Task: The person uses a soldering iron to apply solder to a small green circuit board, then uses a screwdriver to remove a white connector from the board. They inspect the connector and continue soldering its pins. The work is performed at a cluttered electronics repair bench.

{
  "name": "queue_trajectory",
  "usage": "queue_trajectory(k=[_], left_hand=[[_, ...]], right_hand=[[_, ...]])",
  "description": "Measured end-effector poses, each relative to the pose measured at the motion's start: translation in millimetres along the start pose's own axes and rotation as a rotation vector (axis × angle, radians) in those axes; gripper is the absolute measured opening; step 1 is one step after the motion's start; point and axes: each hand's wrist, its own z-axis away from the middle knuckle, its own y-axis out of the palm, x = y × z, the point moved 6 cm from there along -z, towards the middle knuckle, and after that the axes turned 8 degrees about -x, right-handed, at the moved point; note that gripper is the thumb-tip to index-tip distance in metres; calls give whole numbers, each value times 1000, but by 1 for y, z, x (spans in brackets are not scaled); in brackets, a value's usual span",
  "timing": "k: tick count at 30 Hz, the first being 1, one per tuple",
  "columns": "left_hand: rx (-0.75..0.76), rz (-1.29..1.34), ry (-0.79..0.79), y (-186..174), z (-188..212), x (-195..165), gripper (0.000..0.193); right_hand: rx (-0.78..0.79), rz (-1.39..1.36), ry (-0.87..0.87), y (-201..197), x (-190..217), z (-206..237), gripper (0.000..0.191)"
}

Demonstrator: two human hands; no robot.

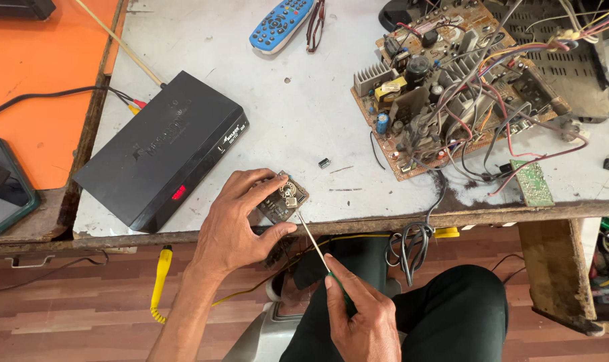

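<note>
My left hand grips a small brown circuit board at the near edge of the white worktable. My right hand holds a thin screwdriver by its green handle, low over my lap. Its metal shaft slants up to the left and its tip touches a component on the small board.
A black set-top box lies left of my hands with cables at its back. A large circuit board with tangled wires sits at the right, with a small green board near it. A blue remote lies at the far edge. A phone rests on the orange surface at left.
</note>
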Motion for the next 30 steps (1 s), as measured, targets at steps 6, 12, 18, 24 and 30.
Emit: queue_trajectory(k=[6,12,18,24,30], left_hand=[[22,24,-4,2,-3,3,73],[18,74,-37,2,-3,5,72],[26,90,-37,2,-4,7,72],[32,74,-62,4,-4,10,73],[52,52,-105,6,-5,10,75]], right_hand=[[-6,-2,34,-2,4,-6,36],[-51,62,2,-1,13,-4,39],[-36,-161,-39,7,6,-9,30],[-72,38,-35,14,5,-7,37],[27,4,283,32,-8,-1,37]])
